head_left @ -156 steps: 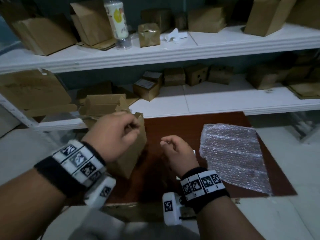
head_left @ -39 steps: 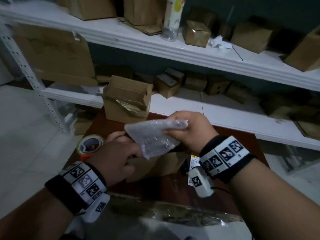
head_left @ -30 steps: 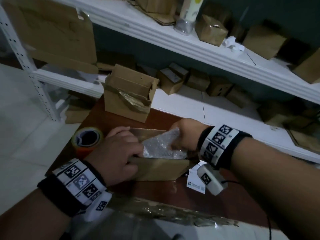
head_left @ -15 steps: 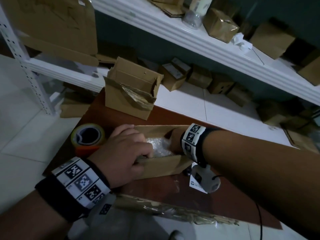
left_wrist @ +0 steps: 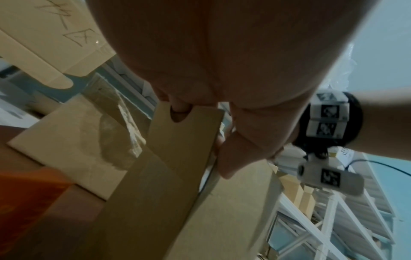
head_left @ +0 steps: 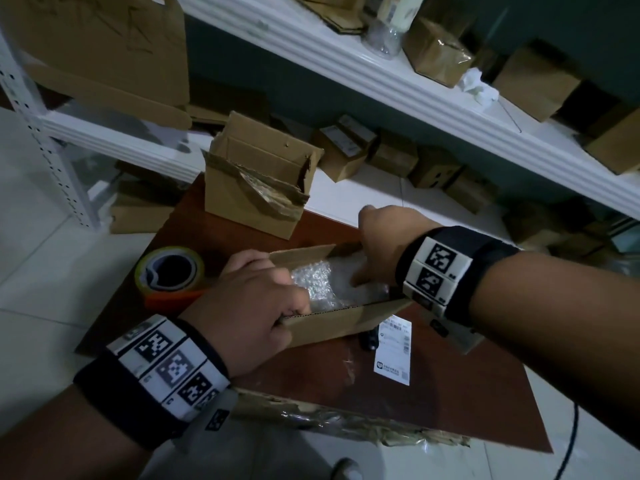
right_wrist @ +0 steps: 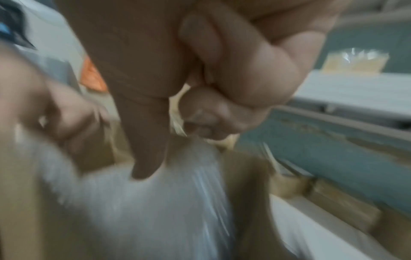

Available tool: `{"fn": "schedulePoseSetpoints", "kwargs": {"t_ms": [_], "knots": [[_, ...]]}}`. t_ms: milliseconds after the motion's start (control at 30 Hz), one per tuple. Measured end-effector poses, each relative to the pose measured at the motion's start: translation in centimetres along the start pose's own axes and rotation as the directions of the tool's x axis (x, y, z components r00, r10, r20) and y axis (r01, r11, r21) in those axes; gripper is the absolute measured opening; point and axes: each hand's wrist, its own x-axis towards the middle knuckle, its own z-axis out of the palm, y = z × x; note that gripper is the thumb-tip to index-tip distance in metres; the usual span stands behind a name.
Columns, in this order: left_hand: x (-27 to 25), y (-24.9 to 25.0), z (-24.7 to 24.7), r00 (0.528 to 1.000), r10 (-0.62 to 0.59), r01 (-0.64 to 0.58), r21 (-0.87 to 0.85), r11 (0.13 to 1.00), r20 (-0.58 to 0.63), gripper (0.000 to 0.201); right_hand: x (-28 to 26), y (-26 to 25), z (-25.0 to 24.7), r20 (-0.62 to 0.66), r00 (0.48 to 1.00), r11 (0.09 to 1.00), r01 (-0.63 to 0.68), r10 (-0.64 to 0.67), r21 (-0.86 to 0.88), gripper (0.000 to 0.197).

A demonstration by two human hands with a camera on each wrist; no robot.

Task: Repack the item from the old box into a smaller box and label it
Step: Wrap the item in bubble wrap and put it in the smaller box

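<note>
Both hands worked at the smaller box (head_left: 322, 327), which lay on the red-brown board (head_left: 398, 403) with its long axis running left to right and its top open. The left hand (head_left: 256, 303) came in from the near left, back of the hand up, fingers curled over the box's left end and pinching the near wall's top edge; the left wrist view showed the thumb and fingers clamped on a cardboard flap (left_wrist: 184, 140). The right hand (head_left: 384, 244) reached across from the right, wrist bent down over the box's right end, with the thumb pressing onto the bubble-wrapped item (head_left: 332, 282). Its other fingers were curled, but the blurred right wrist view left unclear whether they gripped anything. The wrapped item lay inside the smaller box, filling most of its floor along the same left-right axis. Beyond it, at the board's far edge, the old box (head_left: 256, 188) stood upright with torn flaps open. A tape roll (head_left: 169, 271) sat just left of the left hand, and a printed label (head_left: 393, 348) lay flat just near-right of the smaller box.
</note>
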Motion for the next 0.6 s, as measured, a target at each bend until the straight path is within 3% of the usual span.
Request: {"fn": "schedulePoseSetpoints", "kwargs": {"t_ms": [33, 100, 233, 267, 400, 467, 600], "knots": [[0.0, 0.2, 0.0, 1.0, 0.006, -0.007, 0.018, 1.0, 0.015, 0.025, -0.1, -0.1, 0.0, -0.039, 0.999, 1.0, 0.012, -0.012, 0.012, 0.056], [0.0, 0.7, 0.0, 0.998, 0.021, -0.023, 0.048, 0.999, 0.056, 0.027, 0.1, -0.8, 0.5, 0.002, 0.997, 0.996, 0.071, -0.071, 0.057, 0.043], [0.3, 1.2, -0.1, 0.995, 0.04, -0.042, 0.022, 0.999, 0.096, 0.028, 1.7, -1.9, 3.1, 0.303, 0.944, 0.962, 0.046, -0.13, 0.271, 0.017], [0.3, 1.3, -0.1, 0.995, 0.041, -0.043, 0.019, 0.999, 0.09, 0.028, 2.2, -2.1, 3.8, 0.333, 0.933, 0.955, 0.036, -0.138, 0.294, 0.02], [0.4, 1.3, -0.4, 0.994, 0.052, -0.051, -0.017, 0.999, 0.095, 0.031, 3.7, -3.0, 5.3, 0.388, 0.91, 0.953, 0.021, -0.143, 0.302, 0.065], [0.4, 1.2, -0.4, 0.993, 0.065, -0.064, -0.021, 0.998, 0.103, 0.03, 4.0, -3.3, 5.4, 0.43, 0.887, 0.945, 0.02, -0.168, 0.328, 0.065], [0.5, 1.1, -0.1, 0.995, 0.082, -0.079, -0.044, 0.996, 0.065, 0.026, 5.0, -3.3, 6.1, 0.493, 0.845, 0.971, 0.113, -0.205, 0.209, 0.055]]}}
